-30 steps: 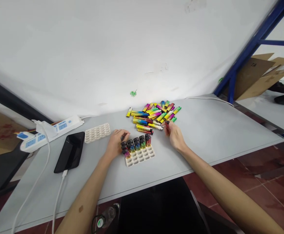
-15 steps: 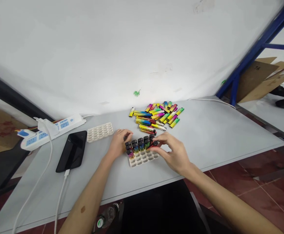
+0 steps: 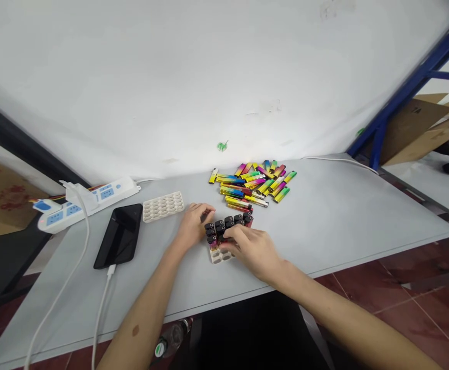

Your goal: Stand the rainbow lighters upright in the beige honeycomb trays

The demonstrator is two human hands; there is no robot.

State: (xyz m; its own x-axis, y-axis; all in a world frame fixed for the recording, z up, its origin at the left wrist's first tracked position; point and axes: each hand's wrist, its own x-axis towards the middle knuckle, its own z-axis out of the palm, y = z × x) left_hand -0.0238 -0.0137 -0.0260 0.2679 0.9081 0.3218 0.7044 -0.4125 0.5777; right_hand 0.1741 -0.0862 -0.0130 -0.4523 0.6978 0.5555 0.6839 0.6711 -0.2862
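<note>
A white honeycomb tray (image 3: 217, 258) holds several upright lighters (image 3: 228, 221) with black tops, filling its far rows and the left side. My right hand (image 3: 253, 249) reaches over the tray from the right. Thumb and fingers pinch a lighter (image 3: 223, 238) with a black top, standing low in the front part beside the left column; its lower body is mostly hidden. My left hand (image 3: 193, 224) rests on the table at the tray's left far corner, fingers loosely curved and apart from the thumb. Whether it touches the tray I cannot tell.
Behind the tray lies a loose pile of colourful metallic lighters (image 3: 255, 182). To the left are a second honeycomb tray (image 3: 163, 206), a black phone (image 3: 118, 235) on a white cable (image 3: 103, 303), and a power strip (image 3: 89, 203). A white wall (image 3: 209, 77) closes off the back.
My right hand has moved left across the tray with the lighter, from its right end to beside the left column. The left hand stays by the corner. The whole view has shifted slightly.
</note>
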